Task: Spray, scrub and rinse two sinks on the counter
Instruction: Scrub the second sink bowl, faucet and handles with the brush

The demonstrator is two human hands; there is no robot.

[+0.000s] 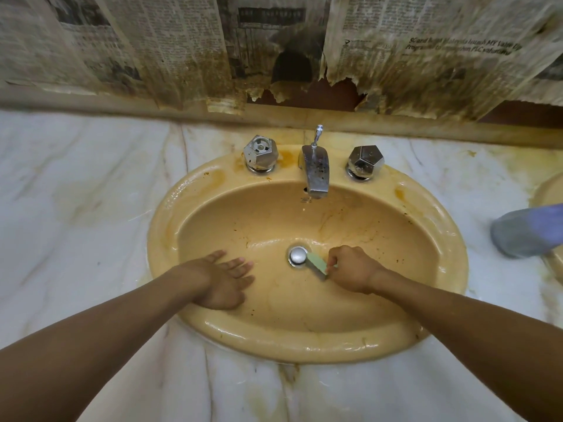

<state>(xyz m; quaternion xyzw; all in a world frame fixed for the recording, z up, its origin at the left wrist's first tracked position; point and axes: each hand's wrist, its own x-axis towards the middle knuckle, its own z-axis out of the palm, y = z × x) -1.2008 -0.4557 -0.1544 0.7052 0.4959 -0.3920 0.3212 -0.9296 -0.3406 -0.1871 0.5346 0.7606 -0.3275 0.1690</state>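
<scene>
"Fingers (334, 259) of the right hand (353, 269): state?"

"Curled and clamped on the sponge (316, 264), pinching its near end. The far end lies on the basin floor, just beside the drain (298, 255)."

"Left hand (222, 281)?"

"Fingers straight, slightly spread, palm down on the inner wall of the sink (304, 345). It holds nothing and is probably a brace."

"Handling properties of the sponge?"

"Judged light, soft and compressible: green foam with what appears to be a grey scouring layer. When wet it is likely slippery, and an end pinch lets it fold. Recommended hold: fingers across the back, thumb on one long edge, grey face down."

"And the sink?"

"Rigid, glazed, set into the counter (91, 184). The surface shines wet, so expect low friction. Brown stains show near the tap (316, 172) and along the rim. Of the second sink (553, 190), only an edge shows at far right — well apart."
</scene>
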